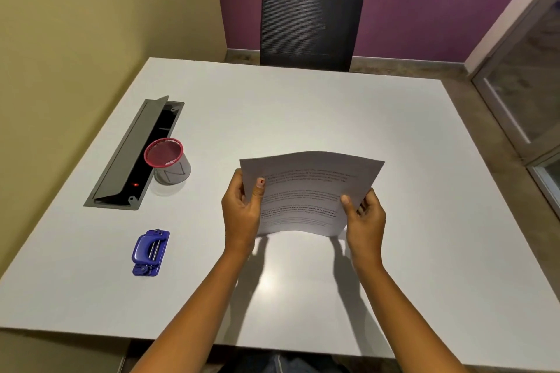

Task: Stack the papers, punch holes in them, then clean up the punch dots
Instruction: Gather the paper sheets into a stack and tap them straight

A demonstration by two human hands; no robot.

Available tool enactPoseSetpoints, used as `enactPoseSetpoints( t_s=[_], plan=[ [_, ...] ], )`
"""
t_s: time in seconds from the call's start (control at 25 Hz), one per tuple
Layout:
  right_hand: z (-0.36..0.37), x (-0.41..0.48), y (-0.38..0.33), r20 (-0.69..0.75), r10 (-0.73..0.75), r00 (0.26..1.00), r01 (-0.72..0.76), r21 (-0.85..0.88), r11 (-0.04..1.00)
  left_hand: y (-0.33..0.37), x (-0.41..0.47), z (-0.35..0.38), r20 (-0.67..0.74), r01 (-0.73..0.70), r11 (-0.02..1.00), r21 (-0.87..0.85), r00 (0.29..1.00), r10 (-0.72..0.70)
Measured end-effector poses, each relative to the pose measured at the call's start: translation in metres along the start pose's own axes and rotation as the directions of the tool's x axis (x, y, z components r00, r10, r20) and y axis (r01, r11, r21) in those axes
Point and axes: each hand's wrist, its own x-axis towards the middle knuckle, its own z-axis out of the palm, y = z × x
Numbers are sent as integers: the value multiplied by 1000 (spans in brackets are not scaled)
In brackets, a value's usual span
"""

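The left hand (242,212) and right hand (365,218) each pinch a side edge of the printed papers (306,191), thumbs in front, holding the thin, bowed sheets above the smooth white desk (303,109), probably to square the stack. The glossy blue plastic hole punch (150,252) lies well left of the left hand, unused.
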Motion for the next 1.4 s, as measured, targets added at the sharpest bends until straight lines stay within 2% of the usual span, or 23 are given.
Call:
enactPoseSetpoints(
  t_s=[0.28, 0.64, 0.8, 0.88, 1.08, 1.2, 1.28, 1.4],
  plan=[
    [-4, -5, -6, -57, -45, 997, 47, 48, 998, 4, -5, -2, -59, -32, 999, 16, 998, 33],
    [-9, -9, 0, -84, -7, 996, 12, 58, 998, -4, -18, -8, -83, 17, 998, 54, 996, -13],
    [-12, -16, 9, -70, 41, 997, -39, 22, 999, -12, -24, -10, -39, 85, 991, 104, 996, -82],
    [-13, -17, 13, -70, 49, 996, -48, 12, 999, -15, -26, -10, -61, 111, 988, 110, 993, -105],
    [-24, -4, 14, -103, 64, 993, -69, -45, 997, -7, -10, -10, -211, 159, 987, -2, 965, -156],
    [-30, -3, 20, -110, 207, 972, -215, -68, 974, -4, 0, -12, -313, 192, 970, -148, 922, -230],
    [-30, -6, 23, -52, 338, 940, -341, -55, 938, -4, 4, -11, -348, 225, 923, -311, 877, -331],
    [-26, -10, 21, 104, 416, 903, -421, 32, 906, -4, 2, -8, -284, 265, 819, -509, 846, -451]
  ],
)
